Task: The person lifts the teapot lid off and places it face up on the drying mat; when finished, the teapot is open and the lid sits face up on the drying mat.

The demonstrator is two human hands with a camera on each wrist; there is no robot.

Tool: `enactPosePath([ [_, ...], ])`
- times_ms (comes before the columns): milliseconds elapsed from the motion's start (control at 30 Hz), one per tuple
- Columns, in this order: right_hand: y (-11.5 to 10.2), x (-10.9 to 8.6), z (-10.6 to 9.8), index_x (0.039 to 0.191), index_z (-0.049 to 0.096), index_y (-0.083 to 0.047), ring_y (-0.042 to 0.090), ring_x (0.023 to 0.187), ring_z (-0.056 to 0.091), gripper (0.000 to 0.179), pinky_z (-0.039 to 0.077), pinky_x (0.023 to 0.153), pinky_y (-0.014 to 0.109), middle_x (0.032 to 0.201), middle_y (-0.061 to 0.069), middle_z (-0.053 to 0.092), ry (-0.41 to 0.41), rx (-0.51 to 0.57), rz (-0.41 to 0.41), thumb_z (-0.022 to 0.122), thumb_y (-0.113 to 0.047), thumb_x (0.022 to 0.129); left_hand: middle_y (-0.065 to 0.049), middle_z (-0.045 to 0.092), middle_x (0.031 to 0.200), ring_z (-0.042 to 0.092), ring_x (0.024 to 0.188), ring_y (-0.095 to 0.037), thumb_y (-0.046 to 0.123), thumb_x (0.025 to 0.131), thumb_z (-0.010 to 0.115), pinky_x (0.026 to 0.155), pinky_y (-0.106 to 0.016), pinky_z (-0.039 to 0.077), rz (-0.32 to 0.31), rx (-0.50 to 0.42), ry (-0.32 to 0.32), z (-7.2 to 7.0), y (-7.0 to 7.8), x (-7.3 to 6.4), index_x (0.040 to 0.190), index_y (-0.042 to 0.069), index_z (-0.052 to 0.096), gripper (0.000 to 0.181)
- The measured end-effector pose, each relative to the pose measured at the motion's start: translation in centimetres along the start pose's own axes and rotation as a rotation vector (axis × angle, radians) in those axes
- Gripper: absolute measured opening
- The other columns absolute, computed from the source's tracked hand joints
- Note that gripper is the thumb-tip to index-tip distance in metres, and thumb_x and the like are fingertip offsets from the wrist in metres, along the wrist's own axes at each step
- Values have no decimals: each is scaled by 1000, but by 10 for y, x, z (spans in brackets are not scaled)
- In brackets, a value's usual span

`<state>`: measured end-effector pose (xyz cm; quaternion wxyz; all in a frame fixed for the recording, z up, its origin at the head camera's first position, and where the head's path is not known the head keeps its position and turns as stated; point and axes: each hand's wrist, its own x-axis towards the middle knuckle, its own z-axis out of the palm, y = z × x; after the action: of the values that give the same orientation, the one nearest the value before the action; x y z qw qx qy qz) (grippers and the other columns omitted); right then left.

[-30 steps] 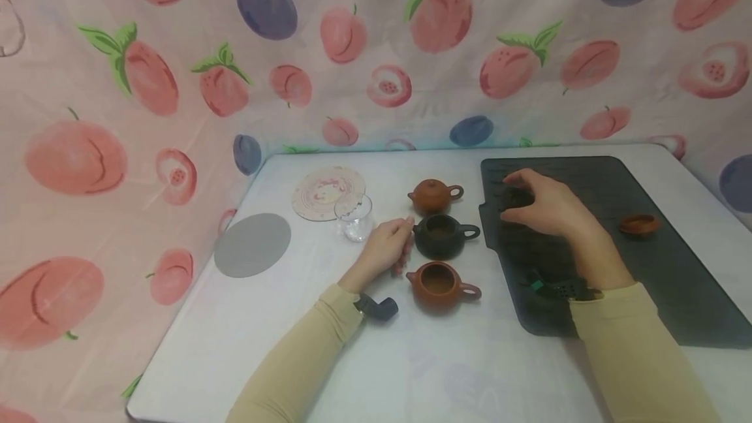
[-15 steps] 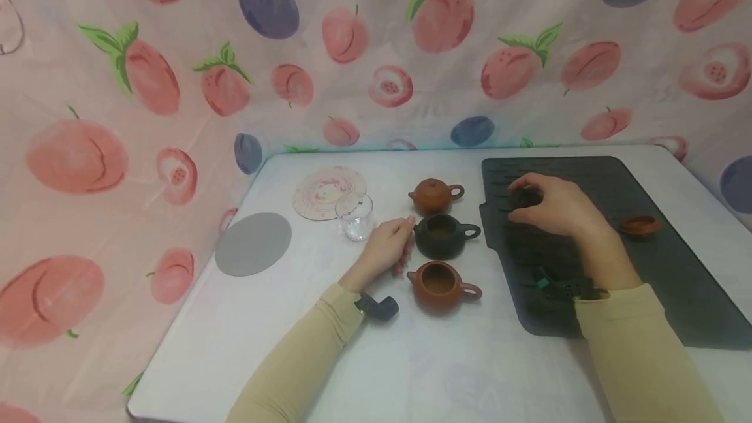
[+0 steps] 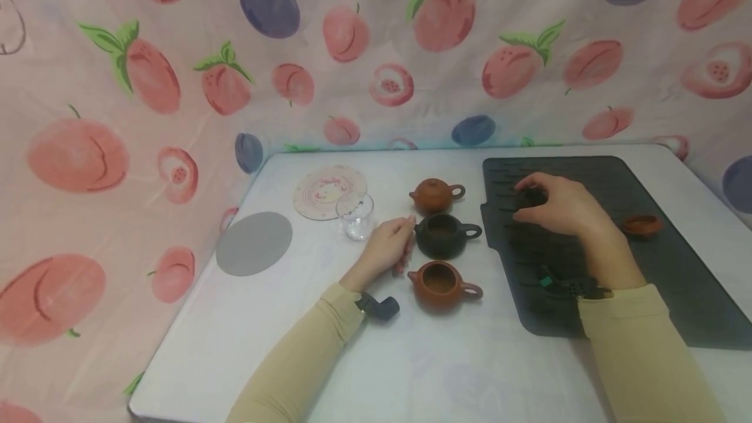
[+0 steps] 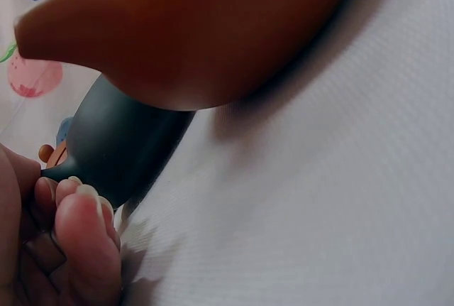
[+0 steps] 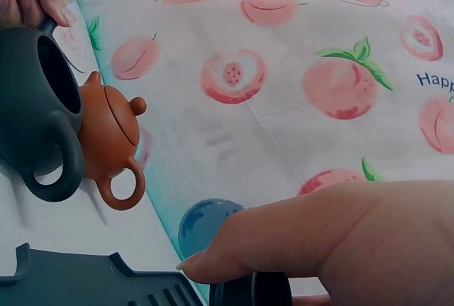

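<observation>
My left hand [image 3: 384, 245] pinches the spout of the lidless black teapot [image 3: 439, 240] between thumb and fingers; in the left wrist view the fingertips [image 4: 84, 224] meet that spout. Over the dark ridged tray [image 3: 564, 286], my right hand [image 3: 561, 204] grips a small round black lid [image 3: 531, 198], whose edge [image 5: 252, 290] shows below a finger in the right wrist view. A brown teapot without a lid [image 3: 437, 287] stands nearer me than the black one. Beyond the black one is a brown teapot with its lid on [image 3: 433, 196].
An upturned brown lid [image 3: 642, 225] lies on the tray's right part. Left of the teapots stand a clear glass cup [image 3: 356, 217], a patterned round mat [image 3: 323, 194] and a grey disc [image 3: 254, 244]. A fruit-print cloth [image 3: 352, 51] hangs behind the white table [image 3: 247, 358].
The right hand has drawn its fingers in around the black lid and shifted slightly to the right with it. The left hand and the teapots stay put.
</observation>
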<state>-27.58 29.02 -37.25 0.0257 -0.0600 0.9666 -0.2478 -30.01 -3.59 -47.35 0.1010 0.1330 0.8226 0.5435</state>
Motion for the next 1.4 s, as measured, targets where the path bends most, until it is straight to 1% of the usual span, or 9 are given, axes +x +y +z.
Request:
enactPosePath([
  [167, 2, 0, -1, 136, 55, -6, 55, 125, 46, 56, 38, 98, 73, 138, 33, 50, -1, -3, 1, 76, -31, 90, -7, 55, 61, 53, 42, -19, 48, 109, 43, 39, -32, 50, -12, -3, -2, 0, 0, 0, 79, 8, 57, 52],
  [400, 3, 0, -1, 136, 55, -5, 54, 125, 46, 56, 38, 98, 73, 138, 33, 50, 6, -10, 18, 76, -30, 90, -8, 55, 61, 53, 41, -19, 48, 109, 43, 39, -32, 49, -6, -6, -2, 0, 1, 1, 80, 8, 57, 52],
  [633, 4, -2, -1, 137, 53, -5, 55, 126, 44, 57, 37, 98, 74, 140, 34, 48, -8, -8, 40, 75, -31, 91, -8, 55, 60, 53, 41, -19, 48, 109, 43, 39, -32, 50, -3, 5, -8, 1, 0, 0, 79, 7, 57, 52],
  [833, 6, -3, -1, 136, 53, -5, 55, 125, 45, 57, 37, 97, 74, 140, 33, 48, -6, -6, 40, 75, -32, 91, -8, 56, 60, 53, 41, -19, 50, 109, 43, 39, -31, 49, -3, 13, -9, 1, -1, 0, 79, 7, 57, 54],
  [1000, 9, -4, -2, 134, 55, -4, 53, 123, 48, 57, 40, 95, 72, 139, 32, 50, -4, -16, 39, 76, -35, 91, -8, 56, 60, 53, 41, -19, 50, 109, 43, 39, -31, 50, -2, 12, -8, 1, -1, -2, 80, 7, 57, 54],
  [1200, 12, -4, -4, 131, 57, -3, 51, 121, 51, 60, 42, 94, 70, 136, 30, 54, -23, -33, 43, 77, -41, 89, -8, 55, 60, 54, 41, -19, 49, 109, 42, 39, -32, 50, 8, 4, -7, 1, 0, -1, 79, 7, 57, 53],
  [1400, 13, -4, -6, 133, 56, 2, 54, 119, 51, 70, 42, 94, 71, 132, 33, 55, -29, -60, 95, 76, -48, 88, -8, 55, 60, 54, 41, -19, 48, 110, 42, 39, -33, 50, 15, 9, -5, 0, 0, 0, 79, 7, 57, 53],
])
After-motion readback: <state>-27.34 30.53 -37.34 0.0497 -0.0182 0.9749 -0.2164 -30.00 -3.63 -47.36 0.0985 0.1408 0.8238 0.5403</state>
